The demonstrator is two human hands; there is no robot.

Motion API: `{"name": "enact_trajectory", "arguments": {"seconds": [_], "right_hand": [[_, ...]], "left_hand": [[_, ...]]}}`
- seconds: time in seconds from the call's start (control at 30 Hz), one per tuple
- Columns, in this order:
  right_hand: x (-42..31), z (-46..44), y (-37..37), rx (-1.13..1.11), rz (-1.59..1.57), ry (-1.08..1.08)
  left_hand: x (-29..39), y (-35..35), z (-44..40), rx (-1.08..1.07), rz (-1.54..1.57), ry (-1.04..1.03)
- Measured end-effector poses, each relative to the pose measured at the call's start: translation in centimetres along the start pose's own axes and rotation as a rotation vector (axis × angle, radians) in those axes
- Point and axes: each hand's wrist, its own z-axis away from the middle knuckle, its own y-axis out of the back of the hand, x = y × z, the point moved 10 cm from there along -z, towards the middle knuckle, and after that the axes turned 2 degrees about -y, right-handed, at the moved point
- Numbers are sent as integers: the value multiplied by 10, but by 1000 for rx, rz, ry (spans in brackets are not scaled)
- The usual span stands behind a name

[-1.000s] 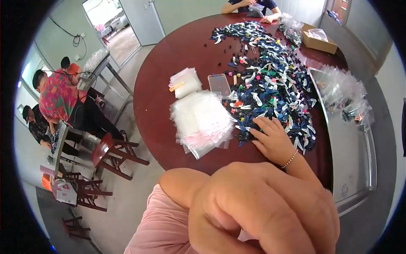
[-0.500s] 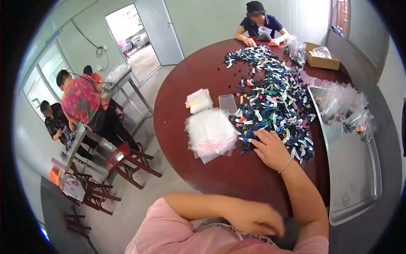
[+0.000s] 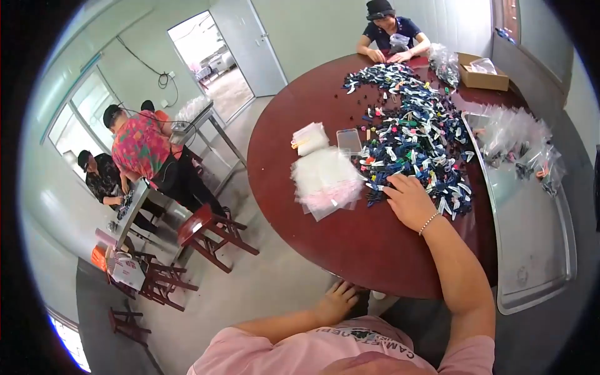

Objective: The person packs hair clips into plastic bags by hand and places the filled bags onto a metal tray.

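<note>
My right hand (image 3: 411,201) lies palm down at the near edge of a big pile of small hair clips (image 3: 412,137), mostly dark blue, black and white with a few bright ones. Its fingers are stretched out and apart over the clips, and a beaded bracelet (image 3: 429,223) circles the wrist. Below the table edge, my left hand (image 3: 337,304) rests near my knee, fingers spread, holding nothing visible. Left of the pile are a stack of clear plastic bags (image 3: 325,181) with pink edges, a smaller bag stack (image 3: 309,138) and a clear rectangular case (image 3: 349,142).
The round dark red table (image 3: 275,150) carries a metal tray (image 3: 531,250) with filled bags (image 3: 519,137) on the right and a cardboard box (image 3: 484,78) at the back. A person in a black hat (image 3: 390,31) sits opposite. Others work at a side table (image 3: 134,206); stools (image 3: 206,228) stand left.
My left hand has dropped from in front of my chest to near my knee, and its fingers have spread. My right hand stays on the clips. The whole view has shifted slightly.
</note>
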Motion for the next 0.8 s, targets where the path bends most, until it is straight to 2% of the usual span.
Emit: {"name": "enact_trajectory", "arguments": {"seconds": [0.13,0.2,0.23,0.3,0.33,0.4,0.43,0.5,0.57,0.6,0.67,0.73,0.8], "right_hand": [[2,-1,-2,-15,10,-16],[3,0,-2,-5,20,-28],[3,1,-3,5,13,-24],[3,2,-1,8,10,-8],[2,1,-1,11,8,0],[2,0,2,33,-28,5],[3,0,1,19,-35,3],[4,-1,-3,22,-33,33],[-3,-9,-1,-98,19,2],[1,-11,-6,-165,39,-73],[4,-1,-5,11,-27,80],[12,0,-14,-18,-6,41],[14,1,-16,23,14,94]], "left_hand": [[-5,-24,-3,-109,-20,11],[2,-10,2,60,22,-72],[1,-9,5,65,22,-63],[-21,-36,16,-235,169,159],[-23,-35,22,-232,176,175],[-26,0,33,98,-11,209],[-25,-2,35,96,1,231],[-67,-10,64,138,111,786],[-96,-56,85,215,591,910],[-97,-50,88,210,616,937],[-96,-59,89,226,610,932],[-102,-67,96,289,566,911],[-99,-63,96,312,595,934]]}}
